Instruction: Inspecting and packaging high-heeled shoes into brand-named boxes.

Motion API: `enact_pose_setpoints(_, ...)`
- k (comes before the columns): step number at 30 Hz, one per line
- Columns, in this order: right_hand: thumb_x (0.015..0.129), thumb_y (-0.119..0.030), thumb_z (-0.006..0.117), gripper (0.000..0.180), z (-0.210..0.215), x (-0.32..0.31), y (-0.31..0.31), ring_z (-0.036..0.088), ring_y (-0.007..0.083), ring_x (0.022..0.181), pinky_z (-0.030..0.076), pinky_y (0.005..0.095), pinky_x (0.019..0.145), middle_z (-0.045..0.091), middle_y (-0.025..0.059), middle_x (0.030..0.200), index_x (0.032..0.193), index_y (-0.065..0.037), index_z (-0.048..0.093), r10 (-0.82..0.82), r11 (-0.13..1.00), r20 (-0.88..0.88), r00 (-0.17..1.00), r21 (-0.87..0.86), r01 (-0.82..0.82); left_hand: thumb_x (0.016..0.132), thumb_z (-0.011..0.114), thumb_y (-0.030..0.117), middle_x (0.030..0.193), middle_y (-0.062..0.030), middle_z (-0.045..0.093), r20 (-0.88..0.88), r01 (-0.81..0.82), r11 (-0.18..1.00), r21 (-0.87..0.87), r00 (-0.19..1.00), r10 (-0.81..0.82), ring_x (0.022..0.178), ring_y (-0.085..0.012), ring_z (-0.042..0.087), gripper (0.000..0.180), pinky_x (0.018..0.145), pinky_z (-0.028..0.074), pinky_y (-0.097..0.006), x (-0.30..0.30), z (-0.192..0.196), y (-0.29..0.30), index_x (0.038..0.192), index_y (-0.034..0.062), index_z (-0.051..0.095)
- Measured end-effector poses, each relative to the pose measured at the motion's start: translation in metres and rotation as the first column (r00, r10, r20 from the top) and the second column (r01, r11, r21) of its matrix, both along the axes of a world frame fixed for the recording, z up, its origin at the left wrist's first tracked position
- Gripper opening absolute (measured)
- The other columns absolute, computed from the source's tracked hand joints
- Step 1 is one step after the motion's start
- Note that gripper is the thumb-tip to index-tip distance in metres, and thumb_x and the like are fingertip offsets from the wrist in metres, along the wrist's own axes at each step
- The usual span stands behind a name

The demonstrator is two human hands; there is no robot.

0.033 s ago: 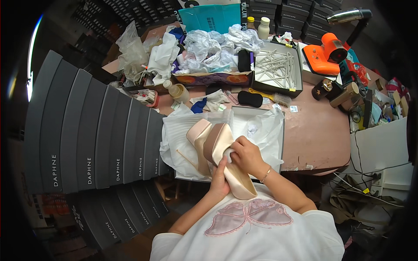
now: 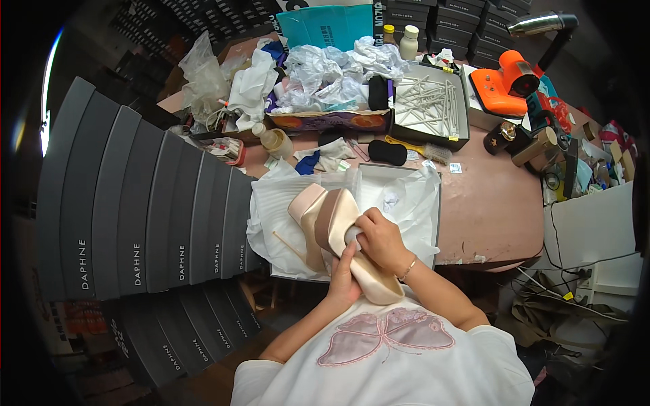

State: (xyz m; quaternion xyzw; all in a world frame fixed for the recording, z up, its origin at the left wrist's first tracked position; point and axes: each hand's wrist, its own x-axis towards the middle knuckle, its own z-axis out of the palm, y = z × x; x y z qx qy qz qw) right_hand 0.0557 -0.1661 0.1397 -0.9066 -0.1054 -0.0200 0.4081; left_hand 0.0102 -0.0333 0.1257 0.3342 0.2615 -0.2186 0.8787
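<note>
the satin shoe is gripped by the left fingers, a pale wad by the right fingers; light pressure should be used, sparing the satin.

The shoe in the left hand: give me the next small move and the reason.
Probably nudge the pale wad slightly deeper into the shoe with the right hand: the wad shows at the shoe's opening, the right fingers are at it, and the left hand grips the shoe.
</note>
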Motion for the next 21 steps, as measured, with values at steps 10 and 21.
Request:
enact_pose_setpoints(10, 0.074, -0.013, 0.069, 0.088, -0.037, 0.031, -0.012, 0.041, 0.0387, 0.127, 0.040, 0.0357, 0.102, 0.030, 0.0178, 0.147, 0.147, -0.008, 0.021, 0.261, 0.922, -0.158, 0.952, 0.334, -0.198, 0.090, 0.060, 0.033, 0.118, -0.0128, 0.056, -0.064, 0.056, 0.997, -0.057, 0.996, -0.059, 0.110, -0.0280, 0.055, 0.049, 0.096, 0.045, -0.044, -0.010, -0.021, 0.002, 0.128, 0.0046, 0.044)
enact_pose_setpoints(21, 0.070, -0.016, 0.073, 0.049, -0.172, 0.059, -0.076, 0.059, 0.0332, 0.095, 0.049, 0.0436, 0.081, 0.058, 0.0161, 0.097, 0.114, -0.005, 0.055, -0.226, 0.912, -0.160, 0.961, -0.381, 0.151, 0.086, 0.058, 0.041, 0.107, -0.0160, 0.058, -0.160, 0.065, 0.971, -0.232, 0.982, -0.104, 0.098, -0.0280, 0.059, 0.051, 0.087, 0.049, -0.042, -0.003, -0.012, 0.028, 0.118, 0.0010, 0.051)
